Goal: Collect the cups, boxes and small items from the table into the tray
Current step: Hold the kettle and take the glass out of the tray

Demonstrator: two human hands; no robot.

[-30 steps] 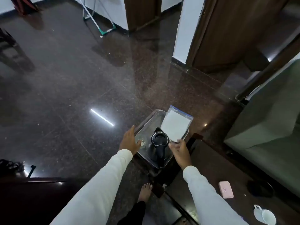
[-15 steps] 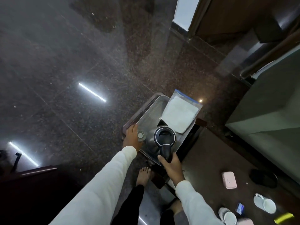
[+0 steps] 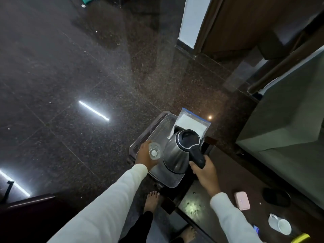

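Note:
A clear tray [image 3: 158,127] rests on a small dark stand by the table's end. A steel kettle [image 3: 177,153] with a black lid stands in it, tilted, with my right hand [image 3: 204,170] closed around its black handle. My left hand [image 3: 144,156] holds a clear glass [image 3: 154,152] at the tray's left side. A zip bag with white contents [image 3: 190,124] lies across the tray's far end. On the dark table [image 3: 228,172] lie a pink box [image 3: 242,200], a white cup [image 3: 280,224] and a black round item [image 3: 276,196].
A small blue item [image 3: 256,229] and a yellow object [image 3: 300,238] sit at the table's near right edge. My bare feet [image 3: 152,199] stand on the polished dark floor left of the table. A grey sofa [image 3: 289,130] lies to the right.
My right hand moved from the zip bag to the kettle's handle and tipped the kettle. My left hand closed around the glass at the tray's left side.

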